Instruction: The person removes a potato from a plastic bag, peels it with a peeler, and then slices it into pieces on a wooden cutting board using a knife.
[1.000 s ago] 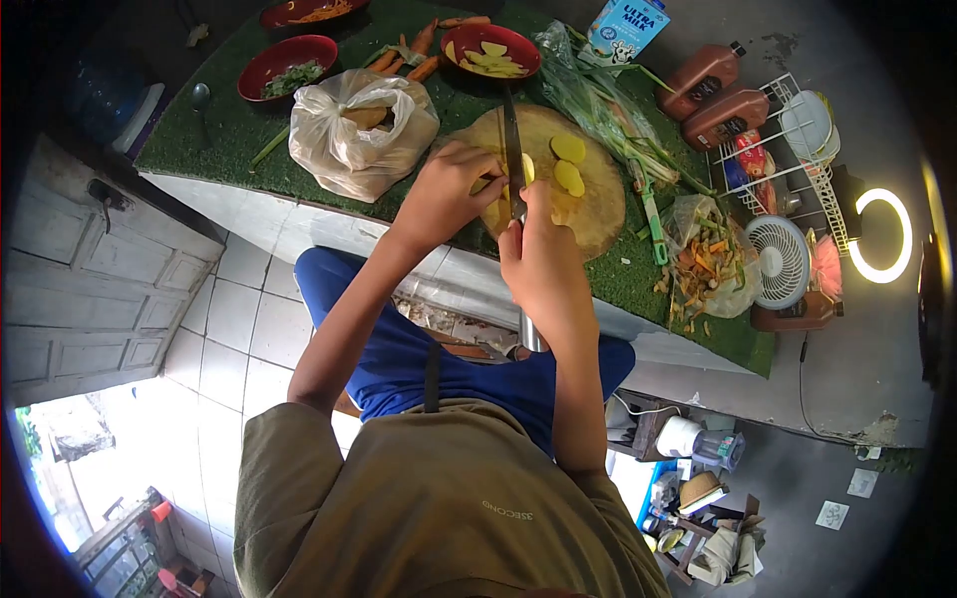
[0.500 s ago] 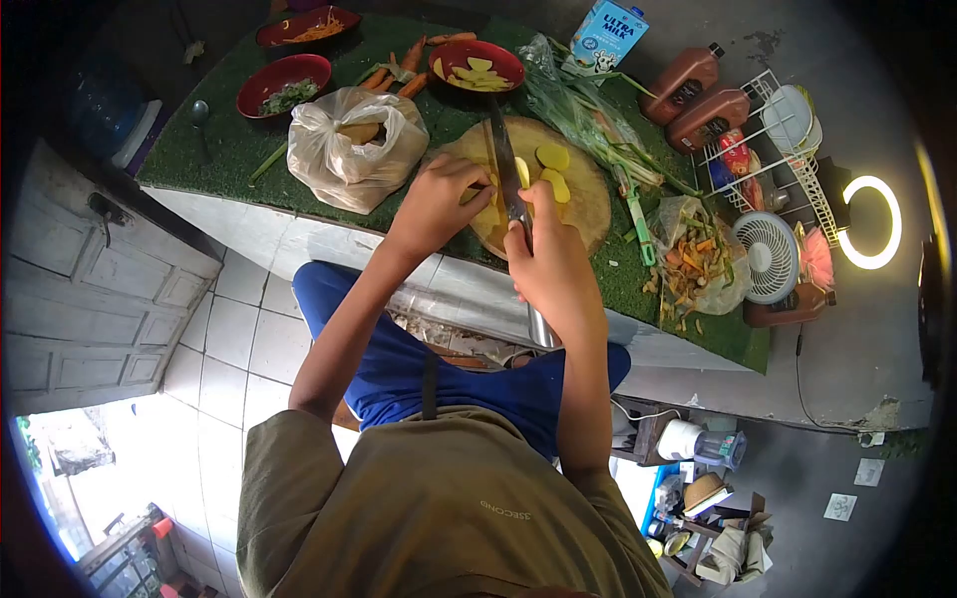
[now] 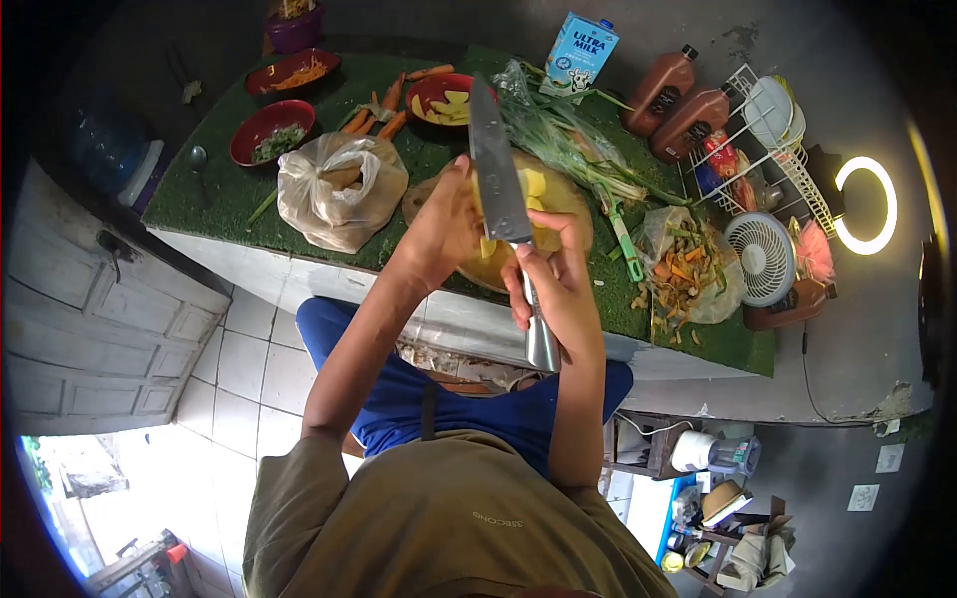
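Note:
My right hand (image 3: pixel 558 284) grips the metal handle of a kitchen knife (image 3: pixel 495 164), its broad blade raised over the round wooden cutting board (image 3: pixel 578 234) and pointing away from me. Beside the blade, my left hand (image 3: pixel 439 229) is over the board's left part with fingers stretched out; the blade partly hides them. Yellow potato slices (image 3: pixel 534 183) lie on the board, some behind the knife. More pale yellow slices fill a red bowl (image 3: pixel 419 118) beyond the board.
Left of the board sits a knotted plastic bag (image 3: pixel 334 214). Carrots (image 3: pixel 391 98), a bowl of chopped greens (image 3: pixel 244 149) and wrapped leeks (image 3: pixel 558 125) lie around. A green-handled peeler (image 3: pixel 628 244) and a bag of peelings (image 3: pixel 693 259) are on the right.
The knife has lifted off the potato on the board and its blade has turned flat toward me. My left hand has opened from its bent-finger hold. The view has shifted slightly.

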A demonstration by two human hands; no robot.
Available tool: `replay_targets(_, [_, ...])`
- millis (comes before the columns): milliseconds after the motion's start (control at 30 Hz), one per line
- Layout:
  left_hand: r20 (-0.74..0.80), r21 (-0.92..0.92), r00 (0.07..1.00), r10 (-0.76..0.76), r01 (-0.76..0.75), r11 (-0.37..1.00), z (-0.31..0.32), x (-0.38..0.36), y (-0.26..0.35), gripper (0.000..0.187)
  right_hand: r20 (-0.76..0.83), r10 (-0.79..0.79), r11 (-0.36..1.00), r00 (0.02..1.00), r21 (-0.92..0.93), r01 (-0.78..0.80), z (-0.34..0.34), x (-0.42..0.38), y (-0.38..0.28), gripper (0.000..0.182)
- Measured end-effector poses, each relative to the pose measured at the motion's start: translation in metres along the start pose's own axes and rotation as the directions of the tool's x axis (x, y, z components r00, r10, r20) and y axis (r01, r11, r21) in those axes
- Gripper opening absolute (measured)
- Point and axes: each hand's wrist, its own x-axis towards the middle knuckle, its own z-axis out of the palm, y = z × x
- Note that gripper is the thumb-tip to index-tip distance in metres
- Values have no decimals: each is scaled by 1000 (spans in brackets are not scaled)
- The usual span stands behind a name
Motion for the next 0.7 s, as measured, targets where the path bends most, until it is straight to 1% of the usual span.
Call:
replay_targets(33, [43, -174, 995, -91, 97, 980, 3, 2, 2, 49, 38, -1, 998, 999, 55, -1, -2, 3, 4, 33])
replay_targets(67, [99, -335, 980, -172, 196, 922, 5, 4, 5, 44, 46, 0, 996, 999, 87, -4, -6, 7, 8, 33])
replay_targets(100, [135, -290, 980, -145, 179, 940, 3, 7, 4, 42, 53, 0, 993, 999, 119, -6, -9, 12, 12, 33])
replay_targets(200, [-64, -198, 990, -126, 111, 974, 4, 11, -1, 37, 49, 35, 984, 998, 172, -43, -18, 18, 16, 33])
replay_targets(267, [-143, -124, 984, -106, 89, 988, 10, 10, -4, 35, 58, 48, 981, 997, 185, -58, -23, 21, 17, 32])
replay_targets(300, [-182, -86, 979, -92, 77, 993, 12, 11, -5, 33, 16, 30, 982, 999, 186, -32, -25, 22, 18, 32])
replay_targets(367, [-207, -94, 975, -85, 67, 993, 1, 16, -9, 31, -69, -3, 982, 998, 186, 15, -28, 24, 20, 31])
replay_targets(467, [-221, -90, 973, -72, 53, 994, -8, 17, -6, 29, -111, 42, 982, 993, 187, -21, -44, 26, 14, 32])
replay_targets(500, [-221, -89, 973, -67, 49, 995, -7, 16, -2, 29, -94, 33, 975, 995, 223, -11, -50, 25, 14, 32])
replay_targets(600, [-216, -134, 969, -122, 94, 987, 0, 13, 7, 36, -116, 21, 980, 993, 199, 3, -54, 21, 12, 33])
replay_targets(700, [-271, -55, 952, -142, 131, 990, -2, 12, 11, 46, -107, -23, 978, 994, 205, 45, -59, 17, 14, 32])
